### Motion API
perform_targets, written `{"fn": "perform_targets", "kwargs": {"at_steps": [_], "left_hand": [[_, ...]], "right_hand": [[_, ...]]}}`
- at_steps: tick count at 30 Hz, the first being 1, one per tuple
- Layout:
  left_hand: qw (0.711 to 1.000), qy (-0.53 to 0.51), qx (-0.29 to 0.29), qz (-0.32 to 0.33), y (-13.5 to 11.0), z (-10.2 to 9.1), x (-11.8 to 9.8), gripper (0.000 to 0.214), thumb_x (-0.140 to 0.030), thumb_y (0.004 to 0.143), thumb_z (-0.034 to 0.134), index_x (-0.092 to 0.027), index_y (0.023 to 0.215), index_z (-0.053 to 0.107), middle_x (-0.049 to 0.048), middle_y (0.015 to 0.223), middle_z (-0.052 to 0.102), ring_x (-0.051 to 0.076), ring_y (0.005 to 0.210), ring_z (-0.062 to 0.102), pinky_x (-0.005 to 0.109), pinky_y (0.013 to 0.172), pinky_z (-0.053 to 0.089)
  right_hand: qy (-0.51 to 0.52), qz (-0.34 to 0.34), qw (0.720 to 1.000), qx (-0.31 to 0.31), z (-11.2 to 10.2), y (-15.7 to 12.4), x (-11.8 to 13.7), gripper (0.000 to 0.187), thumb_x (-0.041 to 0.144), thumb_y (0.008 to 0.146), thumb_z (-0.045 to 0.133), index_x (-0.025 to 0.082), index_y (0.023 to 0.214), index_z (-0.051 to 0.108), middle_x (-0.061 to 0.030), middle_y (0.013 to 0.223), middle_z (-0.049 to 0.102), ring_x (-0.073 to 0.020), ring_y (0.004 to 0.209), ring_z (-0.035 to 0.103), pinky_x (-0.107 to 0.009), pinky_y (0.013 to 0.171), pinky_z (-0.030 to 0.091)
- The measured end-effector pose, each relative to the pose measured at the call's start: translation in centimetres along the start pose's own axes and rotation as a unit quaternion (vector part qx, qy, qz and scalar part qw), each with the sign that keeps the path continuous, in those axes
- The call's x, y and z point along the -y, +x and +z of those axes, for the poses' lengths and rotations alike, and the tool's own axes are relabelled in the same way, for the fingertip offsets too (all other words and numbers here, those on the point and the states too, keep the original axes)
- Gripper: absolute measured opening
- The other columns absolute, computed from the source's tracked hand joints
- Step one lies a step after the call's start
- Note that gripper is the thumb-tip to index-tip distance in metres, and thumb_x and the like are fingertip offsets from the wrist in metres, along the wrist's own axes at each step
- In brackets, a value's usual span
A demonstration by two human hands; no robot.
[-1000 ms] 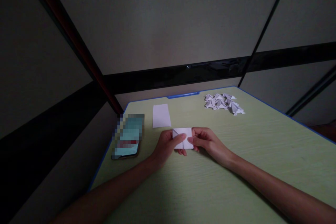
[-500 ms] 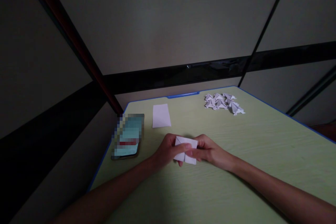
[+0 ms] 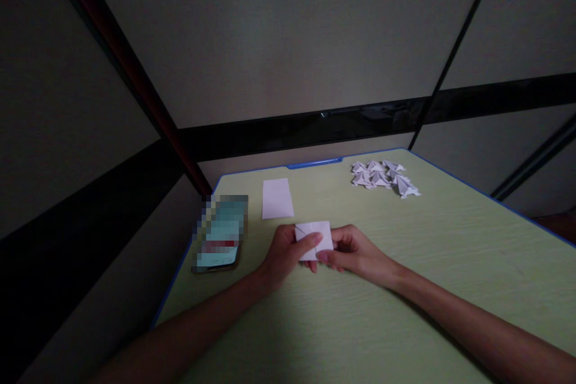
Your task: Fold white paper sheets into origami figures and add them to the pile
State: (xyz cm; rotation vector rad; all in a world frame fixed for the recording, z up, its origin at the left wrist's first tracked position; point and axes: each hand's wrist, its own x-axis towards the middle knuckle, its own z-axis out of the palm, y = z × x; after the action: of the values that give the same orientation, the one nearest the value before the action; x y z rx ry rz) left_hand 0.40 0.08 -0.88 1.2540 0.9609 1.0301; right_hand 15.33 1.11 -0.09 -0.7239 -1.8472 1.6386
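A small folded white paper (image 3: 323, 230), roughly square with crease lines across its face, is held between both hands above the table. My left hand (image 3: 288, 252) is closed on its left side, thumb lying across the front and fingers behind. At the lower right corner, my right hand (image 3: 355, 252) pinches the same paper with the thumb in front; its other fingers are partly hidden behind it. Fingertips show just below the paper's bottom edge.
A pale green table (image 3: 450, 252) with a blue edge stands against a panelled wall (image 3: 288, 42). White paper sheets (image 3: 277, 198) lie beyond my hands. To the left is a phone (image 3: 222, 234), its screen partly pixelated. Several folded paper figures (image 3: 380, 177) sit at the back right.
Both hands have moved slightly up and away with the folded paper. My right thumb has shifted down to the paper's lower right corner, and the paper is less tilted.
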Motion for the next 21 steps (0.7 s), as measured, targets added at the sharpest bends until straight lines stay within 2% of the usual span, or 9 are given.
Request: {"fn": "perform_targets", "kwargs": {"at_steps": [5,9,13,21], "left_hand": [[0.999,-0.025,0.026,-0.028,0.0,-0.1,0.0,0.022,-0.031,0.063,0.06,-0.009,0.06,0.059,0.0015,0.05,0.057,0.01,0.042,0.051,0.021,0.042,0.042],[0.994,-0.046,0.084,-0.05,0.0,-0.2,0.0,0.022,-0.03,0.065,0.057,-0.009,0.064,0.061,0.0032,0.054,0.059,0.012,0.046,0.054,0.023,0.048,0.042],[0.994,-0.073,0.067,-0.045,0.2,-0.3,0.1,0.019,-0.026,0.063,0.061,-0.009,0.071,0.061,0.0024,0.059,0.06,0.011,0.054,0.052,0.022,0.055,0.039],[0.985,-0.146,0.073,-0.058,0.3,0.3,0.4,0.032,-0.036,0.048,0.07,-0.009,0.062,0.061,0.0013,0.054,0.055,0.009,0.052,0.045,0.02,0.053,0.034]], "right_hand": [[0.077,0.005,0.994,-0.078,-0.5,0.2,-0.7,0.033,0.037,0.072,0.053,0.014,0.05,0.042,0.0061,0.042,0.038,-0.0041,0.039,0.028,-0.02,0.04,0.016],[0.137,-0.006,0.989,-0.059,-0.4,0.1,-1.0,0.037,0.038,0.073,0.052,0.015,0.047,0.04,0.0057,0.041,0.036,-0.0053,0.04,0.033,-0.022,0.043,0.016],[0.202,-0.001,0.976,-0.077,-0.2,0.1,-0.8,0.037,0.036,0.067,0.059,0.014,0.044,0.042,0.0058,0.04,0.036,-0.0053,0.042,0.032,-0.022,0.044,0.017],[0.353,0.025,0.933,-0.063,0.6,0.0,-0.2,0.028,0.031,0.052,0.071,0.013,0.047,0.049,0.0039,0.047,0.045,-0.0063,0.047,0.038,-0.021,0.049,0.026]]}}
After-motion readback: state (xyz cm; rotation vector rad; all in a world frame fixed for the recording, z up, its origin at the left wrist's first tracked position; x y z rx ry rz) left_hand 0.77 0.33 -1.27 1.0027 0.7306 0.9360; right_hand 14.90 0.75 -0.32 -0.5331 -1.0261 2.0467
